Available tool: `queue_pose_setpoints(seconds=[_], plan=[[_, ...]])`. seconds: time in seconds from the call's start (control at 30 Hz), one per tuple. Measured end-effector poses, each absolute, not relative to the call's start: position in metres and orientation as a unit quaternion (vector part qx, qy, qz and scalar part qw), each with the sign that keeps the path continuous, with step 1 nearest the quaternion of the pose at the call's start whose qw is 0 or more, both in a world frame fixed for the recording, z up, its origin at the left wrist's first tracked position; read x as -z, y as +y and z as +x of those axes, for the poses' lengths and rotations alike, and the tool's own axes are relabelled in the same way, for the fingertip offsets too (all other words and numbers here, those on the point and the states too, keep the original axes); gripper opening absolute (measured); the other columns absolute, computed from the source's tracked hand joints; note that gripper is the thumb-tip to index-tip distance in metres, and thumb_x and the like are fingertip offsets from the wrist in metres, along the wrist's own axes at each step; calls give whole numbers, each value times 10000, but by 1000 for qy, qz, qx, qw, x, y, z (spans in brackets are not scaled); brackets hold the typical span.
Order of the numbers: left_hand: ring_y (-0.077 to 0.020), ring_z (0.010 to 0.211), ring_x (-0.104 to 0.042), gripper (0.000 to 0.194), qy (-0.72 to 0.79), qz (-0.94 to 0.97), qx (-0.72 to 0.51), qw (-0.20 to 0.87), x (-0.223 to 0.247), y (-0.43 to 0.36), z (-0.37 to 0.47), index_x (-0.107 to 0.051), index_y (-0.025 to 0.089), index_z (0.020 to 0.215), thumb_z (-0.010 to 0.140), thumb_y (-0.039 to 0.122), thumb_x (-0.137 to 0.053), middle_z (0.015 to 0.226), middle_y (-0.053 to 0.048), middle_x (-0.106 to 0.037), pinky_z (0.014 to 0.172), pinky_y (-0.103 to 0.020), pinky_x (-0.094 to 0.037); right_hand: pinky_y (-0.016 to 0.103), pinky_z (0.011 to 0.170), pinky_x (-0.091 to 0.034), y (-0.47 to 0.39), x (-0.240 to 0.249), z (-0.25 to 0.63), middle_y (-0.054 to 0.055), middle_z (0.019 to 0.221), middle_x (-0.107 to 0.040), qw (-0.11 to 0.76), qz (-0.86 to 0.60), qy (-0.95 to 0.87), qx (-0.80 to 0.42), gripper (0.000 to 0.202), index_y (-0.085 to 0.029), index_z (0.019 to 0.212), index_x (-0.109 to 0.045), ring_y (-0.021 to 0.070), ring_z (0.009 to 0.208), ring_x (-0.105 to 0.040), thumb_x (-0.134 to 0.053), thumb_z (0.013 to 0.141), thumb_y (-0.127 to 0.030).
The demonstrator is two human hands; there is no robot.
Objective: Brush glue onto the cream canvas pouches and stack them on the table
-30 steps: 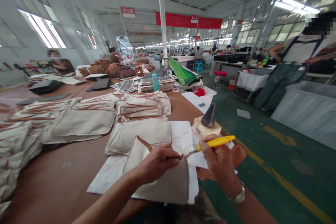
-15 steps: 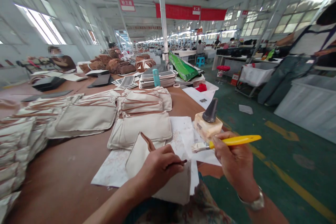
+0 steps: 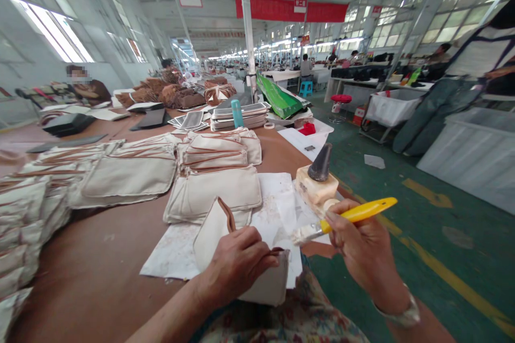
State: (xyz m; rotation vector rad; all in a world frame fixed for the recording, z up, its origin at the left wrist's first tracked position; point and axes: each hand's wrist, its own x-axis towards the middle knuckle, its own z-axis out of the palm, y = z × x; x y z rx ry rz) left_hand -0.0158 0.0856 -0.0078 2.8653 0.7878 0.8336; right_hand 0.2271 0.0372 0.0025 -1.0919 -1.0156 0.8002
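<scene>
My left hand (image 3: 241, 262) is closed on the brown-lined top edge of a cream pouch (image 3: 210, 236), which stands half upright over white paper (image 3: 173, 252) at the table's front edge. In my right hand (image 3: 362, 246) is a brush with a yellow handle (image 3: 372, 209); its pale, coated bristles point left, close to the pouch's right end. Behind the brush sits a cream block-shaped container (image 3: 316, 188) with a dark cone (image 3: 321, 163) on top. More cream pouches (image 3: 221, 190) lie stacked just behind the held one.
Rows of cream pouches (image 3: 129, 177) cover the table's left side. A turquoise bottle (image 3: 237, 113), flat framed pieces (image 3: 217, 123) and a green bag (image 3: 281, 99) are farther back. White bins (image 3: 470, 144) and a standing person (image 3: 478, 69) are at right.
The brush has tilted, with its bristles lower and nearer the pouch's right end. My left hand has shifted slightly along the pouch's edge. The whole view has moved a little.
</scene>
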Motion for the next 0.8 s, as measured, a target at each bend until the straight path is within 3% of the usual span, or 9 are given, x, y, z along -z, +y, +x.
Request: queue_pose_setpoints(seconds=[0.2,0.4,0.57,0.67,0.8], plan=[[-135,646,-522,316,251,931,-263,33,10,84,-20,-681,193,781,1000,375,-545,720,-19,-560,614,-269,-383,195,404,-227,42,8,215,-73,497,-385,604,-431,-432,-512,302,-188,802,-548,92,422,-295,-697,922,-421],[-133,651,-541,376,264,929,-255,38,12,86,-23,-692,178,798,1006,434,-513,742,-34,-580,612,-255,-409,189,386,-236,43,14,218,-79,484,-391,664,-442,-399,-452,306,-183,845,-566,91,392,-308,-721,904,-441],[-129,688,-575,332,273,928,-243,74,1,100,-24,-720,188,824,997,408,-542,762,-39,-611,644,-241,-422,188,392,-227,32,13,218,-62,472,-397,640,-427,-381,-513,336,-172,791,-582,94,407,-328,-760,872,-445],[-129,686,-564,435,281,906,-282,142,-25,116,-14,-699,155,755,1000,459,-506,756,-49,-602,662,-249,-427,183,380,-246,16,-9,237,-64,467,-394,727,-442,-303,-430,302,-172,801,-613,89,387,-320,-832,799,-380],[-133,655,-543,606,276,841,-370,282,-81,136,3,-619,137,642,1002,571,-397,725,-46,-577,610,-246,-423,189,427,-318,1,-34,276,-48,523,-428,795,-449,-281,-295,222,-169,800,-638,84,423,-331,-812,817,-306]])
